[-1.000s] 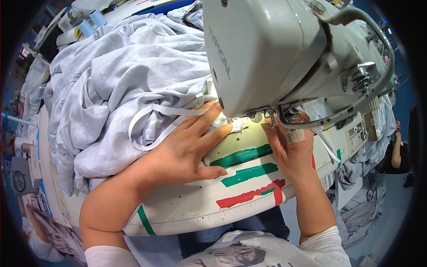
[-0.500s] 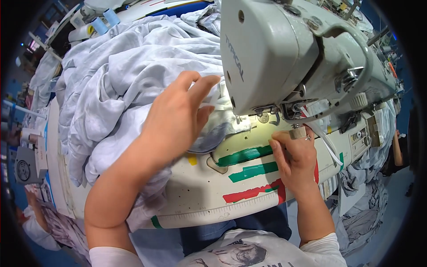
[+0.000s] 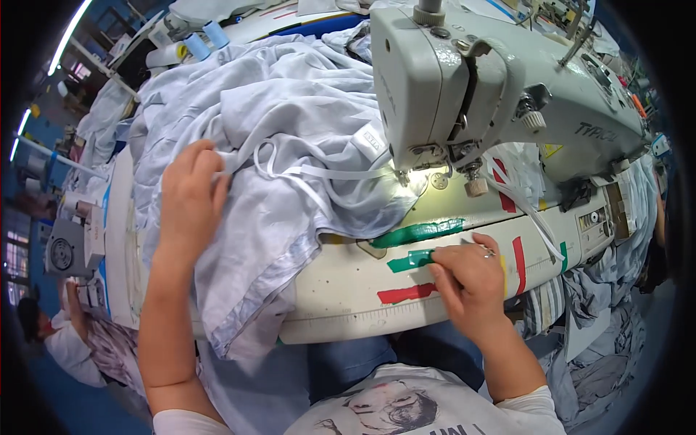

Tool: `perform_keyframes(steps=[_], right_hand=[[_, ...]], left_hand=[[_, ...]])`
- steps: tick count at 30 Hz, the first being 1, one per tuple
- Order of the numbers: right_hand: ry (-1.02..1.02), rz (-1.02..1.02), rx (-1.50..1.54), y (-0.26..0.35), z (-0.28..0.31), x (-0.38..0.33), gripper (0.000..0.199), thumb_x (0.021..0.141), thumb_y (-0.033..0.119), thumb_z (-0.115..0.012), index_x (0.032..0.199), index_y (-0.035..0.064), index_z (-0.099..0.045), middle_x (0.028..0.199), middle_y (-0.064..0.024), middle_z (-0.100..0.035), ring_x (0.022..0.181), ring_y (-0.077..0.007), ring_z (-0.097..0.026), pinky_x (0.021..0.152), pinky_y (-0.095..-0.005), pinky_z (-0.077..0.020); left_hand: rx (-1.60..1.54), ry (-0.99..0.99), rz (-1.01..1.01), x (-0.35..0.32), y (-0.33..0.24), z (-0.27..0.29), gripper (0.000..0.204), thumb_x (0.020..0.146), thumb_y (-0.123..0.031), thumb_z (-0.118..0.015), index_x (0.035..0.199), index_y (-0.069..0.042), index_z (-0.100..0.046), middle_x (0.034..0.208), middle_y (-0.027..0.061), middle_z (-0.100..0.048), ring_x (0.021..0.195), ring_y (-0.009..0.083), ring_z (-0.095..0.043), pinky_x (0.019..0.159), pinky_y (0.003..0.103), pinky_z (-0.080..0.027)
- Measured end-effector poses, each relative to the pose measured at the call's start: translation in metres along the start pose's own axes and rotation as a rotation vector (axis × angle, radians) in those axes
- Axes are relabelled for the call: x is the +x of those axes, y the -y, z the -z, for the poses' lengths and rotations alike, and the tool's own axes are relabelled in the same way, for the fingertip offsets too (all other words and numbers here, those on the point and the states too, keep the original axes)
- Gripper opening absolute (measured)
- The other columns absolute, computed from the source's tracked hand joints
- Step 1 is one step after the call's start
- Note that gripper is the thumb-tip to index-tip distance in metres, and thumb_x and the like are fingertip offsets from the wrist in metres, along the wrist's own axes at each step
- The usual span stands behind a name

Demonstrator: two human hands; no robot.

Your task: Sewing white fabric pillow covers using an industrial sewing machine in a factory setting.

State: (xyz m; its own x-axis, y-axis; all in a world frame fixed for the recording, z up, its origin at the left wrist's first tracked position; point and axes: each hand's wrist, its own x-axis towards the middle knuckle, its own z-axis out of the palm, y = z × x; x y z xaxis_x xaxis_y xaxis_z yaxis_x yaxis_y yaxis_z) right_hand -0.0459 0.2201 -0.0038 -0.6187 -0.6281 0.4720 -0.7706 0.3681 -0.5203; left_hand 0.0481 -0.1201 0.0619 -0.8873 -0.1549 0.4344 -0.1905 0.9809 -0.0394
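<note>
A heap of light grey cloth [image 3: 261,101] lies to the left of a sewing machine [image 3: 428,87], and one edge of it reaches the lit needle area. My left hand [image 3: 190,203] is bent over the cloth's left part, its fingers closed on a fold. A thin white tape [image 3: 341,173] runs from near the needle and loops over the cloth. Beside it shows a small white label [image 3: 370,140]. My right hand [image 3: 471,279] is curled above the table [image 3: 348,290], thumb and forefinger together near a green tape strip [image 3: 409,260]. Whatever it holds is hidden.
Blue thread spools [image 3: 206,40] stand at the back left. White strips [image 3: 529,210] hang over the table right of the needle. More cloth [image 3: 602,341] is piled low on the right. Another person [image 3: 80,341] sits at the far left.
My left hand has moved left, away from the machine head, and the cloth is spread toward me. The white tape loop and label now show. My right hand has come nearer to me.
</note>
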Motion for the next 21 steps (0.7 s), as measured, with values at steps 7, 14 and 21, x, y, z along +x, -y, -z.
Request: perform_keyframes(steps=[7,14,21], right_hand=[[0.055,0.130,0.136,0.041,-0.008,-0.002,0.015,0.076,0.005,-0.071,0.088,0.0082,-0.063,0.080,-0.0047,-0.065,0.073,-0.0212,-0.061,0.088,-0.0408,-0.0408],[0.082,0.104,0.146,0.030,0.002,-0.036,0.016,0.074,0.002,-0.070,0.088,0.0061,-0.064,0.079,-0.0057,-0.065,0.073,-0.0235,-0.061,0.081,-0.0407,-0.0445],[-0.092,0.275,0.289,0.070,-0.015,-0.017,0.058,0.061,0.000,-0.074,0.116,0.0036,-0.056,0.120,-0.0204,-0.055,0.101,-0.0372,-0.058,0.087,-0.0465,-0.0443]], left_hand=[[-0.180,-0.005,-0.209,0.014,-0.035,-0.051,0.014,0.078,-0.008,-0.064,0.092,-0.005,-0.065,0.112,0.0117,-0.060,0.106,0.0299,-0.056,0.091,0.042,-0.041],[-0.737,0.202,0.144,-0.013,0.007,0.014,0.012,0.080,-0.010,-0.059,0.085,-0.001,-0.063,0.097,0.0102,-0.061,0.092,0.0243,-0.058,0.081,0.034,-0.044],[-1.569,0.045,-0.015,-0.096,-0.095,0.060,0.040,0.082,-0.025,-0.068,0.054,-0.003,-0.051,0.080,0.0143,-0.062,0.083,0.0318,-0.059,0.080,0.047,-0.044]])
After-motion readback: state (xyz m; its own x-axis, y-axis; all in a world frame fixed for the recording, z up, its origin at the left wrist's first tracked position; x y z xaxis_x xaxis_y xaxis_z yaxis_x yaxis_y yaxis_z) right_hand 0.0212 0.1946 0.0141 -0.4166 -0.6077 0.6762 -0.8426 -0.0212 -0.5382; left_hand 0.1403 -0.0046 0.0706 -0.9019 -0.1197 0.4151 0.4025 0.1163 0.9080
